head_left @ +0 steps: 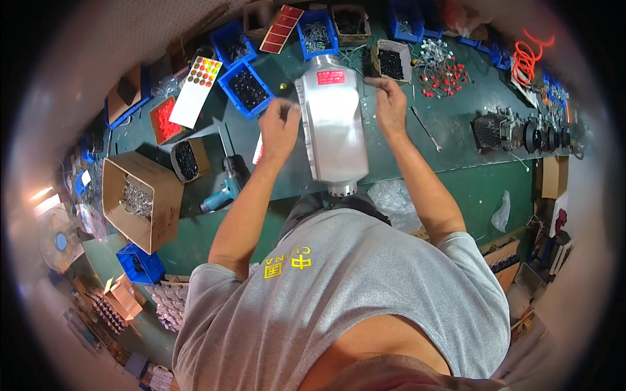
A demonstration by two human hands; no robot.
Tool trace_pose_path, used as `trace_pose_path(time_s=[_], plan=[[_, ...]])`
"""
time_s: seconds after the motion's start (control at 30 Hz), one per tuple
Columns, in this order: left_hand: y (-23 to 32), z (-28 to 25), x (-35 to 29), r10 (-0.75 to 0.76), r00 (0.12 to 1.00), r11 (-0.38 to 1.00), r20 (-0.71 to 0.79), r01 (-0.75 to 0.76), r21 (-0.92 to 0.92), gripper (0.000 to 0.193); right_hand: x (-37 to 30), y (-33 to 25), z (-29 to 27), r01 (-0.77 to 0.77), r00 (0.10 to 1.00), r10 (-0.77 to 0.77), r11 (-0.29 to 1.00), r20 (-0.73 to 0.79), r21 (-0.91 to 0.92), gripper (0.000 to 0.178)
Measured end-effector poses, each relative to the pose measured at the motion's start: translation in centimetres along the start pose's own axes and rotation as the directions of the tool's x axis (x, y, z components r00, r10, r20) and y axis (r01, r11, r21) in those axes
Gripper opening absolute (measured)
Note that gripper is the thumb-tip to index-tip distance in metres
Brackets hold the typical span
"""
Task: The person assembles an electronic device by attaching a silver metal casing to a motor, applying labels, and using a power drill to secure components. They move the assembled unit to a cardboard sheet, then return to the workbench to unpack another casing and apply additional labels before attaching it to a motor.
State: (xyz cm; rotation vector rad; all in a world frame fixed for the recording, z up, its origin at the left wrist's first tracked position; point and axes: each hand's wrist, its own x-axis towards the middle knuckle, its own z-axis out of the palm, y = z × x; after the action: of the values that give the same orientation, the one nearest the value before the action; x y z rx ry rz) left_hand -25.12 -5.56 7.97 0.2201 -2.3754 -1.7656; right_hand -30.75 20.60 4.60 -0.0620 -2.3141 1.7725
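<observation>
A silver metal canister [334,124] with a red label [330,77] near its far end lies on the green workbench in front of me. Its near end, a short slotted collar, reaches the bench edge by my body. Beside its left seam is my left hand [280,130], fingers curled together; whether they pinch something small is hidden. To the right of the canister, my right hand [391,107] is raised with the index finger stretched toward it and the other fingers partly bent. I see nothing in that hand.
Blue bins [246,90] of small hardware line the back. At left are a sticker sheet [195,91], a teal power screwdriver [222,194] and a cardboard box [147,195] of metal parts. At right lie a wrench [427,130], red-tipped wires [443,72] and black motor assemblies [515,132].
</observation>
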Motion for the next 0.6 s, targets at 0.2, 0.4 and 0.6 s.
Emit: trace_pose_path(time_s=[0.2,0.4,0.6], plan=[[-9.7,-3.3,-12.0,-0.329,0.899,0.942,0.289,0.29,0.168,0.024,-2.7,3.2,-2.4,-0.387,0.921,0.387,0.908,0.033,0.161,0.02],[-9.3,-1.4,-18.9,-0.466,0.706,0.824,0.533,0.566,-0.029,0.035,3.9,7.0,-0.6,-0.204,0.962,0.183,0.975,0.202,0.087,0.029],[-6.2,4.0,-21.1,-0.61,0.551,0.52,0.57,0.821,-0.237,0.058,12.0,7.1,6.2,-0.364,0.837,0.243,0.916,0.491,0.167,0.041]])
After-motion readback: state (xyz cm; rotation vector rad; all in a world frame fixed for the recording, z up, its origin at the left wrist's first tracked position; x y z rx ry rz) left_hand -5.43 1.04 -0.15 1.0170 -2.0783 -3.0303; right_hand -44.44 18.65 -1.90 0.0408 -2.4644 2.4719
